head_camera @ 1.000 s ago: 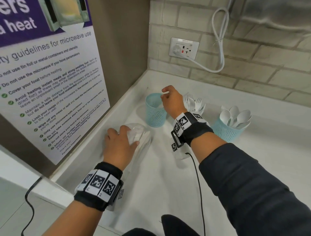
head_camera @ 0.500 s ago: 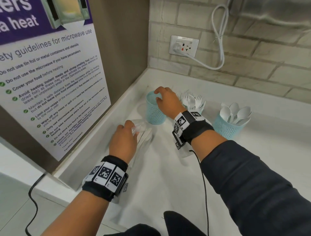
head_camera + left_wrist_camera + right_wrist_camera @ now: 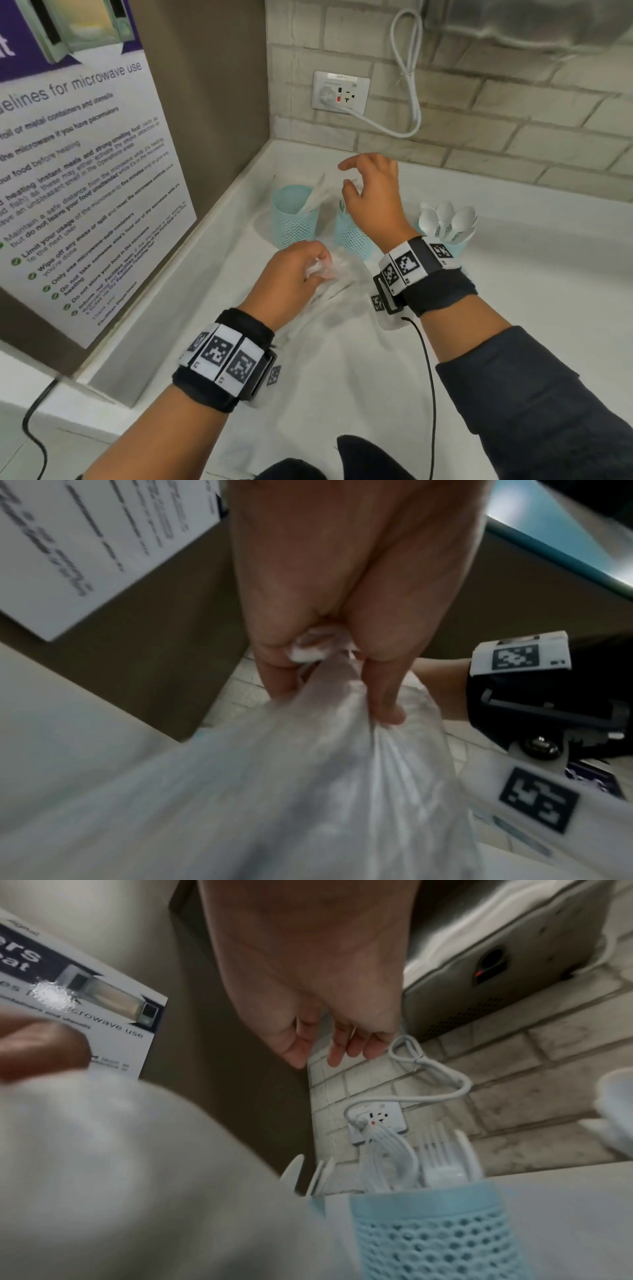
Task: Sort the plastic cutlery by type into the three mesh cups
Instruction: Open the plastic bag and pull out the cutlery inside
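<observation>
A: The left hand [image 3: 291, 274] has its fingers curled tight round the bunched neck of a clear bag [image 3: 291, 791]. The right hand [image 3: 371, 195] hangs empty above the cups, fingers loosely spread.

B: And the cutlery?

A: Spoons [image 3: 448, 219] stand in the right cup [image 3: 454, 248], forks [image 3: 411, 1158] in the middle cup [image 3: 435, 1240], and a blurred pale piece leans in the left cup [image 3: 294, 222]. Whether the bag has any left, I can't tell.

B: So which step?

A: I'd judge a piece has just gone into the left cup. Next the right hand would reach into the bag, which needs its mouth loosened first.

B: Materials?

A: The bag is thin, crinkled film, limp and translucent. The cups are pale blue, round, with honeycomb holes and a solid rim. The cutlery is white, smooth, light plastic.
</observation>
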`<action>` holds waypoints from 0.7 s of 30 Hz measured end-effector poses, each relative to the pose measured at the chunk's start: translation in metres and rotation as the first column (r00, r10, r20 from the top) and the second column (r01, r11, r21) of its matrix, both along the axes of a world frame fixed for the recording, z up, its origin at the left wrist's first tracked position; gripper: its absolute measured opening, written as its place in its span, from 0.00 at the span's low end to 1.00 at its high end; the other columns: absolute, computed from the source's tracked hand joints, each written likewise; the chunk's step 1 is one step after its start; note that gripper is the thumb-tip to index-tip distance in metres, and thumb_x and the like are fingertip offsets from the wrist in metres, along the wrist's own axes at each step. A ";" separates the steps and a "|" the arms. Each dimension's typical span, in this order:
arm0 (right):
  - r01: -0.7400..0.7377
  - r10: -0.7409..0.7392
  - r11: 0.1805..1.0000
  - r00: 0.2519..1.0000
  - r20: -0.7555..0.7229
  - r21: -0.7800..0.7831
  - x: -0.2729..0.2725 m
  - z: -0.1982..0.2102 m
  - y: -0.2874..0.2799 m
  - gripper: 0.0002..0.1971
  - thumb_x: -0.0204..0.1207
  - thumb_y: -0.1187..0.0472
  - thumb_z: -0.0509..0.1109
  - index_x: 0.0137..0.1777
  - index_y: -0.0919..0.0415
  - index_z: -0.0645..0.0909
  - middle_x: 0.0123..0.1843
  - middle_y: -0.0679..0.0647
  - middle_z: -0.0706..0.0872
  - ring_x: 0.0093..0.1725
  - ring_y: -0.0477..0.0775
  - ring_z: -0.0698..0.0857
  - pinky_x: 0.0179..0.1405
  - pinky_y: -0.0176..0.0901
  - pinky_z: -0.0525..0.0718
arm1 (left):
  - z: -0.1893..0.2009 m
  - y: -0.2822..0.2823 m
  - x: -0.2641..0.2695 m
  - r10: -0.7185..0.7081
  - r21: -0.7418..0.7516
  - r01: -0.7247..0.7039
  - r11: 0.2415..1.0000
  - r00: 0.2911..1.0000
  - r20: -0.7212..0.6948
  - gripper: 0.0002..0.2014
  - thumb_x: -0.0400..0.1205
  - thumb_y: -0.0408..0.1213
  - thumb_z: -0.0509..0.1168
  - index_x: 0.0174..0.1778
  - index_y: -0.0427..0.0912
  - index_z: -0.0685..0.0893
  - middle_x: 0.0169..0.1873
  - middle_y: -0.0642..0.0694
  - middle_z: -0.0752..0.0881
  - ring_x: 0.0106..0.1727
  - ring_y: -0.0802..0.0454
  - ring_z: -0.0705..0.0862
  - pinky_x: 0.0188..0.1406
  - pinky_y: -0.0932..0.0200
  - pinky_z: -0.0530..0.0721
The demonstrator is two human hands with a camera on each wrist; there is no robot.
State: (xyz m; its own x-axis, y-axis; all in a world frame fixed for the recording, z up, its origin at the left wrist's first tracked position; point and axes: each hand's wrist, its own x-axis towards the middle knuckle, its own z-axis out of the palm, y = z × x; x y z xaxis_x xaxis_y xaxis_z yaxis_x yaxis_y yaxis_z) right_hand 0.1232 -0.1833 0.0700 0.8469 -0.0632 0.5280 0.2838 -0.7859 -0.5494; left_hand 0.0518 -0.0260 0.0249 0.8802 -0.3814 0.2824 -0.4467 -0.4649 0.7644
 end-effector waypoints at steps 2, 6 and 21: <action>0.018 -0.019 1.000 0.999 -0.036 -0.011 -0.007 0.001 -0.014 0.14 0.75 0.68 0.64 0.58 0.59 0.82 0.62 0.57 0.79 0.66 0.59 0.69 0.63 0.43 0.66 | 0.001 -0.012 -0.001 -0.082 0.016 0.082 0.996 0.997 -0.013 0.08 0.76 0.26 0.67 0.40 0.45 0.79 0.40 0.51 0.82 0.44 0.54 0.81 0.49 0.62 0.80; 0.057 -0.062 0.997 0.991 -0.123 -0.044 -0.023 -0.005 -0.038 0.13 0.76 0.68 0.64 0.59 0.59 0.82 0.62 0.59 0.78 0.66 0.60 0.70 0.57 0.34 0.62 | -0.005 -0.032 -0.001 -0.239 0.023 0.240 0.970 0.969 -0.063 0.11 0.75 0.23 0.65 0.40 0.45 0.80 0.39 0.56 0.81 0.40 0.65 0.79 0.41 0.75 0.76; -0.185 0.324 0.943 0.690 -0.648 0.275 -0.083 -0.032 -0.067 0.05 0.75 0.58 0.72 0.48 0.55 0.88 0.45 0.48 0.90 0.47 0.41 0.85 0.54 0.34 0.79 | -0.011 -0.021 -0.001 -0.396 -0.044 0.416 0.908 0.821 -0.411 0.34 0.71 0.31 0.74 0.65 0.66 0.68 0.52 0.54 0.82 0.60 0.56 0.79 0.63 0.66 0.74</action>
